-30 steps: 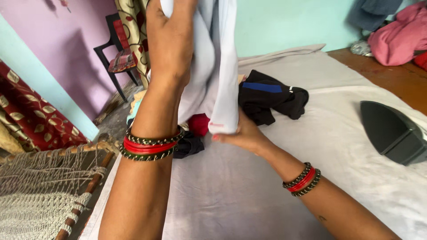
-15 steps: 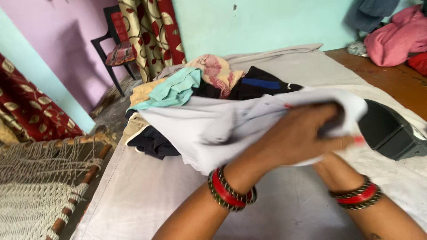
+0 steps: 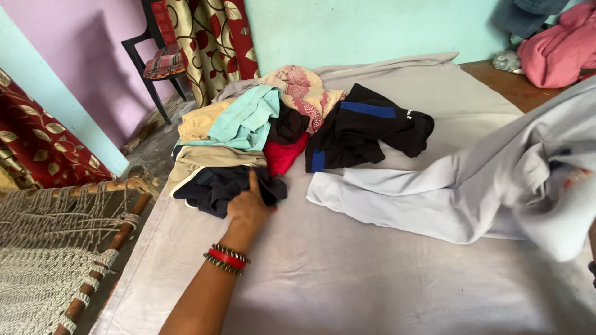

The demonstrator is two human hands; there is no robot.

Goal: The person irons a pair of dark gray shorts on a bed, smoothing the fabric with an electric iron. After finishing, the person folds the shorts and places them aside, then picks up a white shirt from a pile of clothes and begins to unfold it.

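Observation:
My left hand [image 3: 247, 208] reaches to the near edge of a heap of clothes and lies on a dark navy cloth [image 3: 208, 186]; whether it grips the cloth I cannot tell. The heap also holds a teal cloth [image 3: 245, 121], a red cloth [image 3: 285, 155], a pink patterned cloth [image 3: 304, 90] and a black garment with a blue stripe [image 3: 366, 127]. A pale grey garment [image 3: 447, 192] stretches from the middle of the sheet up to the right edge, lifted there. My right hand is almost wholly hidden inside its raised end.
Everything lies on a grey sheet [image 3: 347, 279] spread over a bed. A woven rope cot [image 3: 43, 267] stands at the left. At the back are a black chair [image 3: 158, 62], a floral curtain [image 3: 211, 37], a wooden surface [image 3: 509, 84] and pink cloth [image 3: 559, 49].
My left hand let go of the pale grey garment and went left to the heap. The garment swung to the right and now covers the dark iron seen before.

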